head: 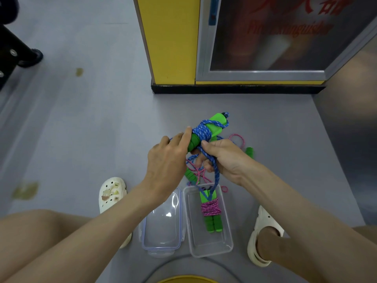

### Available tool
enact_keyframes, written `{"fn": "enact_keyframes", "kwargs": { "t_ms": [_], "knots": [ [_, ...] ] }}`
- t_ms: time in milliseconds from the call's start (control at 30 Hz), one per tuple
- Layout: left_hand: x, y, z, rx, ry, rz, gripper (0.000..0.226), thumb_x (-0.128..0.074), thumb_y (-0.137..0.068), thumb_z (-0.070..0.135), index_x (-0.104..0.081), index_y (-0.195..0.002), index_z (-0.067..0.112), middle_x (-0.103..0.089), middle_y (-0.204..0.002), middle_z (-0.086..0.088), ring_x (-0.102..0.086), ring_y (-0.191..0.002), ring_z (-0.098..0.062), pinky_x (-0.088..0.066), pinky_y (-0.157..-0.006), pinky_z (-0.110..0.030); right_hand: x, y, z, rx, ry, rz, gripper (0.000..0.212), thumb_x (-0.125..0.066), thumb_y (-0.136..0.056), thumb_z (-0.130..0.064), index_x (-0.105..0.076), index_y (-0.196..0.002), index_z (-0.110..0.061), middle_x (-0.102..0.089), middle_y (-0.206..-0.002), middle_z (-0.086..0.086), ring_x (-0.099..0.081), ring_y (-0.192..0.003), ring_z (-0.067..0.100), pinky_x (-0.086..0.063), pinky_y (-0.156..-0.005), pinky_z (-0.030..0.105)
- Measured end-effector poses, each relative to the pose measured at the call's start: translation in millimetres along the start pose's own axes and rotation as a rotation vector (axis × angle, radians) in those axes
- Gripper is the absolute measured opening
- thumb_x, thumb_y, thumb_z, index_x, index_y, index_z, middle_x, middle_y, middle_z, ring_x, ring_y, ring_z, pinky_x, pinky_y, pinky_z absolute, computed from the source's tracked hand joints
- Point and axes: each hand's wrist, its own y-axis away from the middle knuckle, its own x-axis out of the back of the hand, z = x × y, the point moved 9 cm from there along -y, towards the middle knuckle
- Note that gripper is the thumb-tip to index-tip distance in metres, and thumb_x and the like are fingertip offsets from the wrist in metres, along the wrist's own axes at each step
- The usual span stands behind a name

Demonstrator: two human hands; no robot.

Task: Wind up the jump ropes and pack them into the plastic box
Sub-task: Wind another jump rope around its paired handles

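Grey floor. Left hand (167, 158) clamps green handles (215, 124) as spool; right hand (226, 158) grips blue rope (201, 132), feeding wraps. Plastic box (210, 244) open below hands.

The left hand (165, 160) holds a pair of green handles (213, 124) above the grey floor (91, 119), with blue rope (202, 132) coiled round their middle. The right hand (226, 158), just beside it, grips a loose strand of the same rope, which hangs toward the clear plastic box (210, 251). In the box lies a pink bundle (211, 208) wound round two more green handles. The lid (163, 227) sits just left of the box, and loose pink rope (194, 169) lies tangled beneath the hands
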Motion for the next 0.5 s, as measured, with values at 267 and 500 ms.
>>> {"fn": "enact_keyframes", "kwargs": {
  "t_ms": [267,500],
  "knots": [
    [-11.5,4.5,13.7,-0.106,0.220,-0.011,0.059,-0.052,-0.071,-0.002,-0.053,-0.131,0.000,-0.064,-0.119,-0.013,-0.061,-0.104,-0.030,-0.051,-0.087,-0.037,15.2,-0.8,3.5,0.002,-0.033,0.158,0.047,-0.054,-0.089,-0.051,-0.054,-0.064,-0.011,-0.047,-0.047,0.006,-0.024,-0.030,0.008,-0.020,-0.039,0.019],
    [-32.6,4.6,26.7,-0.149,0.393,-0.244,0.062,-0.057,-0.088,0.032,-0.040,-0.142,0.005,-0.050,-0.138,-0.011,-0.048,-0.123,-0.028,-0.045,-0.099,-0.040,45.8,-3.1,9.8,-0.026,-0.025,0.382,0.031,-0.062,-0.083,-0.041,-0.056,-0.068,-0.015,-0.049,-0.048,0.008,-0.025,-0.031,0.011,-0.022,-0.038,0.020]
  ]
}}
